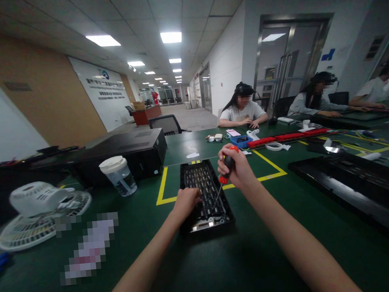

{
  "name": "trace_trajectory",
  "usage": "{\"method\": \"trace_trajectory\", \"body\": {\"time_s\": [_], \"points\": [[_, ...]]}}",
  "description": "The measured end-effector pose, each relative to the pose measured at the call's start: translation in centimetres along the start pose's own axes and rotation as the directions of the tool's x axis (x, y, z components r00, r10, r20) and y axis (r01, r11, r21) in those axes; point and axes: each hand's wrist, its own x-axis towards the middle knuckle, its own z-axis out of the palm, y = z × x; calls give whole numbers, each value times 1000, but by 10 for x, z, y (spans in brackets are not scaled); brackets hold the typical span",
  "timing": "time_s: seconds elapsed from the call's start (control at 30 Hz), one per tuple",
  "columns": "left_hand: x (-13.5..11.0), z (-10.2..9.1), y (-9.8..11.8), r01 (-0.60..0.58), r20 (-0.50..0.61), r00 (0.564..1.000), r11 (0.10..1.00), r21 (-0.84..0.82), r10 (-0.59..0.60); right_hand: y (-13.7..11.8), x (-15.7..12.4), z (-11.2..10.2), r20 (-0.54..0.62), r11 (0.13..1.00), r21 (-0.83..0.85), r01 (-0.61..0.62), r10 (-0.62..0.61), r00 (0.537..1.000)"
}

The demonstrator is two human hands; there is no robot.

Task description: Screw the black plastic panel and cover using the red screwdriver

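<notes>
An opened black keyboard housing [202, 181] lies lengthwise before me on the green table, rows of small posts showing inside. Its near end holds a strip of pale metal parts [204, 225]. My right hand [239, 165] is closed around the black and red handle of a screwdriver [229, 162]. The shaft slants down and left, its tip inside the housing near the lower right; whether it sits in a screw is too small to tell. Over the housing's left edge, my left hand [187, 202] is closed with bent fingers, the fingertips partly hidden inside.
Yellow tape [164, 185] marks the table around the housing. At left are a lidded cup [118, 176], a black computer case [123, 154] and a white fan [44, 213]. A long black panel [354, 186] lies at right. Co-workers sit across, beyond a blue tray [241, 141].
</notes>
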Motion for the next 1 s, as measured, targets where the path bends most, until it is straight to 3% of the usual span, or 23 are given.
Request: {"method": "trace_trajectory", "body": {"time_s": [0.3,0.5,0.67,0.83,1.0], "points": [[8,8,1,28,40,999,1000,2,-28,-29,1,-4,-59,999,27,39,-37,998],[6,9,2,2,-16,1000,998,-68,-3,-34,-1,-3,-50,999,38,36,-34,998],[-10,1,13,-80,-105,993,969,-232,57,-34,-2,-1,-45,998,63,26,-24,999],[-36,-10,29,-165,-155,982,907,-387,112,-34,-5,3,-40,998,62,25,-23,999],[-60,-12,34,-162,-140,986,700,-695,88,-32,-7,8,-28,998,56,23,-22,999]]}}
